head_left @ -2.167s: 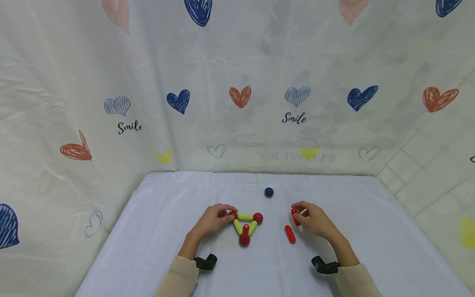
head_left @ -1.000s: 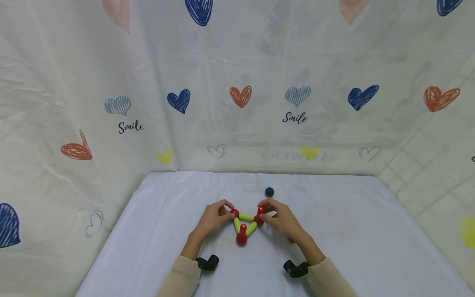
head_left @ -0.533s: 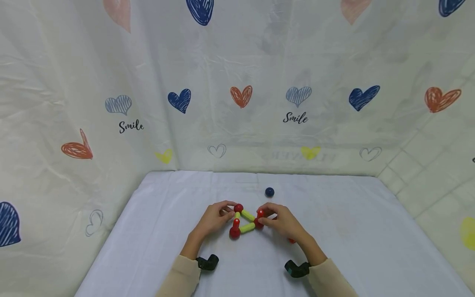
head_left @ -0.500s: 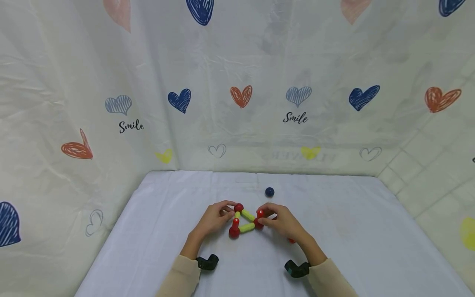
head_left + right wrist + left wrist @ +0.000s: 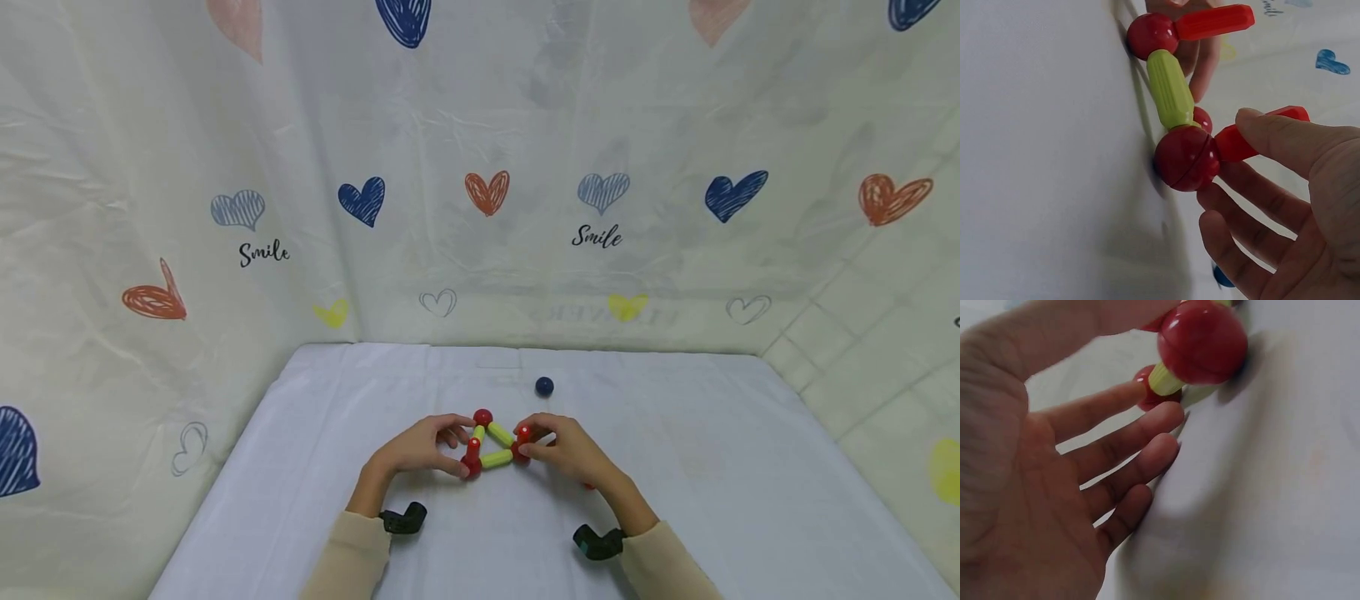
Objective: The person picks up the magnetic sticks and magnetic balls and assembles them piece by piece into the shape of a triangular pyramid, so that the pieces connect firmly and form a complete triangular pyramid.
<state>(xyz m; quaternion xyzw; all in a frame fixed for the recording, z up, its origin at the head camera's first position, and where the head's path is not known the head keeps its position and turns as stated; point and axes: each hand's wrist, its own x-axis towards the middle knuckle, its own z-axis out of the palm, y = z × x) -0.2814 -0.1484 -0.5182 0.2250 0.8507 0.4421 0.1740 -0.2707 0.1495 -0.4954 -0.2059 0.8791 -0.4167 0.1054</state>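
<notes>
A triangle of three red balls joined by lime-green rods lies on the table between the hands. Red rods stand up from two of the balls: the near-left ball (image 5: 472, 467) and the right ball (image 5: 520, 453). My left hand (image 5: 426, 442) has its thumb at the near-left ball and its index finger by the far ball (image 5: 483, 417); in the left wrist view its other fingers extend loosely. With thumb and index finger, my right hand (image 5: 567, 447) pinches the right red rod (image 5: 1237, 144), whose lower end meets its ball.
A dark blue ball (image 5: 544, 387) sits farther back on the white-covered table (image 5: 675, 433). Another loose red rod (image 5: 589, 485) is mostly hidden beneath the right wrist. Behind the table hangs a curtain (image 5: 525, 125) printed with hearts.
The right hand brought a red rod from the right to the triangle's right ball. The triangle has turned clockwise. The left hand has moved from the far ball to the near-left ball.
</notes>
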